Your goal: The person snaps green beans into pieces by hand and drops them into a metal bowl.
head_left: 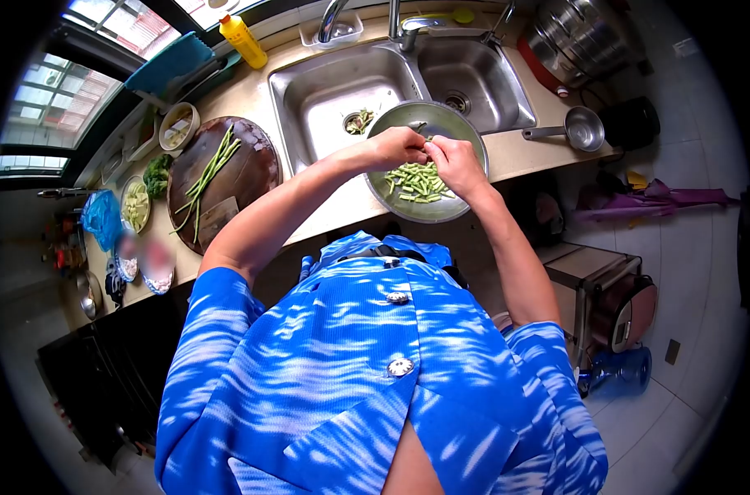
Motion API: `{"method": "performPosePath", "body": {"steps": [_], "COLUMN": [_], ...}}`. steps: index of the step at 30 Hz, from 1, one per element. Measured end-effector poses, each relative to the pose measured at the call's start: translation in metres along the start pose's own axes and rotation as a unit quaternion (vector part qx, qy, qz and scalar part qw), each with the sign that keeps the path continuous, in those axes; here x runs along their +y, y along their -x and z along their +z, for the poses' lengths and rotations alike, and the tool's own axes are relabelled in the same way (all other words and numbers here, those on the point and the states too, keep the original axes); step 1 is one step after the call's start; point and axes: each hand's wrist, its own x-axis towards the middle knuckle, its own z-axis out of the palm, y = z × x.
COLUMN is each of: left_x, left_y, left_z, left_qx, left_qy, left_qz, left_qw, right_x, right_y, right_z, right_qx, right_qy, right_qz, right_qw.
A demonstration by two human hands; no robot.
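Observation:
Over a round metal bowl [378,188], my left hand [397,148] and my right hand [459,167] meet with fingertips pinched together. Between them is a green bean, mostly hidden by the fingers. Many short pieces of green bean [420,183] lie in the bowl beneath. The bowl sits at the counter's front edge, overlapping the double sink. Several long uncut green beans [208,183] rest on a round dark chopping board [255,157] to the left.
Green scraps [359,122] lie at the drain of the left sink basin [309,99]. A small saucepan [584,129] stands at the right. Left of the board are broccoli [157,176], a bowl of cut vegetables [135,205] and a blue plastic bag [101,219]. A yellow bottle [243,43] stands behind.

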Motion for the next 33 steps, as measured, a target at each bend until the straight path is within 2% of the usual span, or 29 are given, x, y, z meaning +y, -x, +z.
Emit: {"method": "performPosePath", "body": {"steps": [2, 4, 5, 6, 7, 8, 10, 12, 14, 15, 16, 18, 20, 21, 22, 23, 24, 25, 26, 28, 29, 30, 31, 33], "left_x": [0.002, 0.009, 0.012, 0.016, 0.023, 0.023, 0.021, 0.019, 0.018, 0.017, 0.017, 0.014, 0.010, 0.013, 0.016, 0.012, 0.010, 0.009, 0.008, 0.000, -0.003, -0.005, -0.001, 0.008], "left_y": [-0.001, 0.001, 0.003, 0.005, 0.006, 0.004, 0.000, -0.001, 0.002, 0.000, -0.001, -0.001, -0.001, 0.000, 0.001, -0.001, 0.000, 0.000, 0.000, 0.001, 0.000, -0.001, 0.001, 0.002], "left_z": [0.002, 0.001, 0.003, 0.004, 0.002, 0.003, 0.003, 0.005, 0.012, 0.013, 0.015, 0.017, 0.013, 0.008, 0.006, 0.006, 0.008, 0.007, 0.006, 0.011, 0.013, 0.014, 0.012, 0.008], "left_qx": [0.059, 0.067, 0.098, 0.129, 0.140, 0.139, 0.253, 0.261, 0.292, 0.290, 0.279, 0.246, 0.234, 0.210, 0.187, 0.158, 0.160, 0.115, 0.071, 0.065, 0.058, 0.050, 0.039, 0.021], "left_qy": [-0.005, -0.014, -0.013, -0.013, -0.001, -0.001, -0.087, -0.100, 0.012, 0.012, 0.147, 0.403, 0.427, 0.397, 0.366, 0.364, 0.364, 0.350, 0.334, 0.332, 0.342, 0.352, 0.333, 0.357], "left_qz": [-0.001, -0.028, 0.005, 0.037, 0.054, 0.054, 0.270, 0.289, 0.234, 0.235, 0.198, 0.110, 0.130, 0.106, 0.082, 0.052, 0.052, -0.011, -0.073, -0.078, -0.113, -0.148, -0.159, -0.166], "left_qw": [0.998, 0.997, 0.995, 0.991, 0.989, 0.989, 0.925, 0.916, 0.927, 0.928, 0.928, 0.874, 0.864, 0.887, 0.908, 0.916, 0.916, 0.929, 0.937, 0.938, 0.931, 0.923, 0.928, 0.919], "right_x": [0.007, 0.014, 0.019, 0.021, 0.022, 0.021, 0.007, 0.000, 0.004, 0.003, 0.001, 0.001, 0.006, 0.007, 0.010, 0.014, 0.022, 0.045, 0.086, 0.056, 0.048, 0.041, 0.035, 0.014], "right_y": [0.000, 0.001, 0.001, 0.002, 0.002, 0.003, 0.005, 0.005, 0.004, 0.004, 0.005, 0.006, 0.007, 0.008, 0.008, 0.008, 0.008, 0.007, 0.010, 0.012, 0.009, 0.006, 0.004, 0.001], "right_z": [0.004, 0.009, 0.006, 0.002, -0.001, 0.000, 0.000, -0.001, 0.003, 0.003, 0.004, 0.003, 0.000, -0.001, -0.001, 0.003, 0.007, 0.013, 0.035, 0.019, 0.011, 0.004, -0.001, -0.004], "right_qx": [-0.008, -0.005, -0.005, -0.077, -0.141, -0.141, -0.118, -0.095, -0.114, -0.111, -0.110, -0.111, -0.096, -0.103, -0.104, -0.093, -0.079, -0.098, -0.051, 0.023, 0.023, 0.032, 0.040, 0.019], "right_qy": [0.010, -0.078, -0.078, -0.350, -0.587, -0.587, -0.744, -0.755, -0.798, -0.798, -0.813, -0.828, -0.821, -0.796, -0.796, -0.671, -0.523, -0.328, -0.155, 0.115, 0.115, 0.058, 0.000, -0.032], "right_qz": [0.019, -0.010, -0.010, 0.123, 0.244, 0.244, 0.272, 0.292, 0.259, 0.259, 0.235, 0.210, 0.166, 0.172, 0.172, 0.203, 0.225, 0.231, 0.133, 0.086, 0.087, 0.077, 0.068, 0.065], "right_qw": [1.000, 0.997, 0.997, 0.925, 0.759, 0.759, 0.598, 0.579, 0.533, 0.533, 0.521, 0.507, 0.538, 0.571, 0.571, 0.707, 0.818, 0.911, 0.978, 0.989, 0.989, 0.995, 0.997, 0.997]}}
